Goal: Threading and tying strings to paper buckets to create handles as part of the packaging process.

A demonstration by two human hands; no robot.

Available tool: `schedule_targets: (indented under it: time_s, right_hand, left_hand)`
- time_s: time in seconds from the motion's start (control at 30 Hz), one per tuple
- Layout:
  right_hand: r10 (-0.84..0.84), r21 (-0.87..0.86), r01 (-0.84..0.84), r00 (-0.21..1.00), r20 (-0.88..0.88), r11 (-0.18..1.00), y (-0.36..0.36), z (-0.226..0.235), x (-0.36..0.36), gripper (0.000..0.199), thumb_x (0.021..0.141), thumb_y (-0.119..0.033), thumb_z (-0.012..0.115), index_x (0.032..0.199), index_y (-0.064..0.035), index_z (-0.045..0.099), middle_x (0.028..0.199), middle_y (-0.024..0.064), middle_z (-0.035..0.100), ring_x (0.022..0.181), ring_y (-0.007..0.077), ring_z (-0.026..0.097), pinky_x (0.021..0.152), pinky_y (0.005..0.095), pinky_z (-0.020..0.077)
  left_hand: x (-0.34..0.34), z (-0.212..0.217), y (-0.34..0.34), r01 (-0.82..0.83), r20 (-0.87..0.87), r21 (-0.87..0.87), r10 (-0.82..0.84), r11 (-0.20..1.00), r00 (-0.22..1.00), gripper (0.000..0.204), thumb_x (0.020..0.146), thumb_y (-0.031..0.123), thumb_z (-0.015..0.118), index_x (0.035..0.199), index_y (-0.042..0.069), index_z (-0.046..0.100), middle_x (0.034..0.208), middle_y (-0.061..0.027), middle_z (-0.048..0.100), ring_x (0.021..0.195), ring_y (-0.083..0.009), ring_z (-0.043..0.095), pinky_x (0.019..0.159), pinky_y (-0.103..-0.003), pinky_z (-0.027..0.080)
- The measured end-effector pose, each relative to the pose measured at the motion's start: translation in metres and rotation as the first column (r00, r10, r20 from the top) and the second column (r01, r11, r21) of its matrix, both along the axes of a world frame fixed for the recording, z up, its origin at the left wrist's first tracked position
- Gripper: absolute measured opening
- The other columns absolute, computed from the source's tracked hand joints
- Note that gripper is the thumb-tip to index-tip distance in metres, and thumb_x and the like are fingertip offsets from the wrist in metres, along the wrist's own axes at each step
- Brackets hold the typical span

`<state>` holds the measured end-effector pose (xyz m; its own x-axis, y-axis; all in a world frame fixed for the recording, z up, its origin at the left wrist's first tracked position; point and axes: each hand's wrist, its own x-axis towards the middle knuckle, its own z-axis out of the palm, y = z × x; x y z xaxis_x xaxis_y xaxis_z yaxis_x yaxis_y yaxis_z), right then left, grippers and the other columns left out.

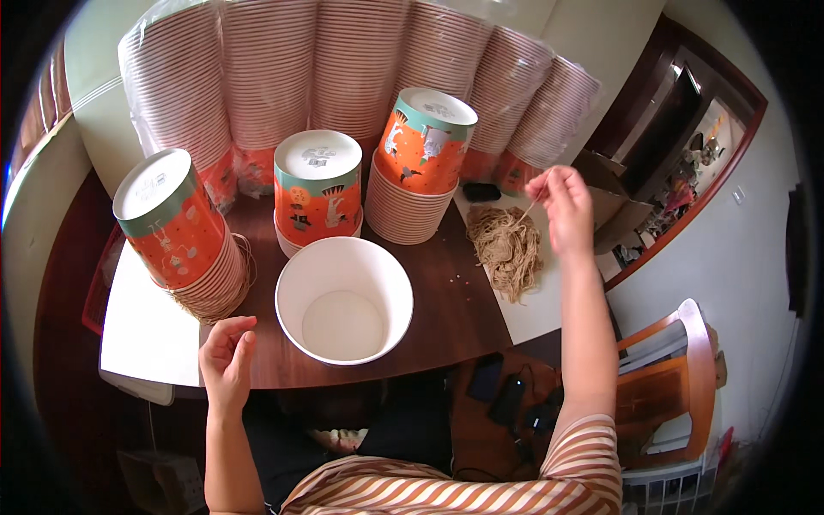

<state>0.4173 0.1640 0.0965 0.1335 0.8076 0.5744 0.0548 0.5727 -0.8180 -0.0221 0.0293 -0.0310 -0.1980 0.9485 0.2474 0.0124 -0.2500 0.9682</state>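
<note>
Right hand (562, 206) raised over the right end of the dark surface (446, 309), thumb and forefinger pinched on a single strand of twine (530, 209) drawn up from the tan twine bundle (508, 249) lying on a white sheet (536, 313). Left hand (227, 352) at the near edge, half open with fingers loosely curled, holding nothing, just left of the white paper bucket (343, 296) standing upright and empty at centre. Advisable, in judgement: strand lifted slowly and straight up, neighbouring strands kept from tangling, bundle steadied if it starts to drag. Three upturned stacks of paper buckets behind: left stack (176, 227) tilted, middle stack (318, 184) just behind the open bucket, right stack (425, 150) leaning slightly; each top bucket orange with small cartoon figures, a green band near the base and a round white bottom bearing a small grey mark. Further sleeves of nested buckets in clear plastic wrap (343, 60) across the back, pale striped rims showing, orange print visible at their lower ends. Small black object (481, 191) beside the bundle; kind not discernible.
</note>
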Motion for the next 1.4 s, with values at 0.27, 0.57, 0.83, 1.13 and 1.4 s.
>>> schedule_targets:
  time_s: [0.27,0.57,0.83,1.13,1.4]
  right_hand:
    - [0.038,0.324,-0.075,0.992,0.118,0.943,-0.039,0.092,-0.058,0.016,0.098,-0.019,0.052,0.098,-0.0038,0.055,0.076,-0.0005,0.054,0.060,0.0027,0.038,0.052,0.0180,0.0314]
    - [-0.540,0.603,0.276,0.782,0.312,0.748,0.049,0.152,-0.028,0.023,0.095,-0.022,0.054,0.096,-0.0002,0.060,0.073,0.0005,0.061,0.071,0.0073,0.056,0.070,0.0224,0.0450]
    - [-0.249,0.504,-0.024,0.849,0.467,0.863,-0.001,0.137,-0.079,0.018,0.097,-0.019,0.053,0.098,-0.0031,0.059,0.076,-0.0007,0.059,0.071,0.0054,0.054,0.069,0.0209,0.0454]
    - [0.527,-0.424,-0.497,0.848,-0.053,0.757,-0.083,0.008,-0.124,0.017,0.094,-0.017,0.058,0.096,-0.0004,0.063,0.087,0.0042,0.064,0.073,0.0069,0.057,0.067,0.0217,0.0478]
    - [0.451,-0.398,-0.565,0.822,-0.348,0.723,-0.076,-0.045,-0.131,0.013,0.092,-0.010,0.057,0.098,-0.0001,0.065,0.105,0.0074,0.062,0.090,0.0158,0.061,0.082,0.0319,0.0507]
  left_hand:
    - [0.000,0.004,-0.008,-0.028,-0.069,0.069,0.033,0.997,0.997,0.015,0.090,0.009,0.063,0.102,-0.001,0.063,0.087,-0.0001,0.058,0.068,-0.0036,0.046,0.060,-0.016,0.036]
    - [0.007,0.008,-0.011,-0.026,-0.111,0.159,0.044,0.987,0.993,0.011,0.088,0.005,0.062,0.098,-0.001,0.063,0.096,-0.0050,0.060,0.071,-0.0054,0.049,0.062,-0.017,0.039]
    - [0.009,0.027,-0.033,-0.087,-0.165,0.281,0.138,0.956,0.977,0.009,0.085,-0.005,0.058,0.092,-0.003,0.062,0.092,-0.0085,0.058,0.072,-0.0103,0.051,0.063,-0.020,0.040]
    - [0.061,0.090,-0.025,0.228,-0.361,0.334,-0.099,0.915,0.927,0.016,0.076,-0.005,0.065,0.092,-0.002,0.067,0.085,-0.0125,0.063,0.069,-0.0189,0.062,0.058,-0.027,0.049]
    - [0.112,0.112,0.043,0.385,-0.585,0.019,-0.301,0.923,0.753,0.026,0.080,0.025,0.071,0.095,0.004,0.071,0.083,-0.0114,0.065,0.066,-0.0229,0.060,0.062,-0.034,0.048]
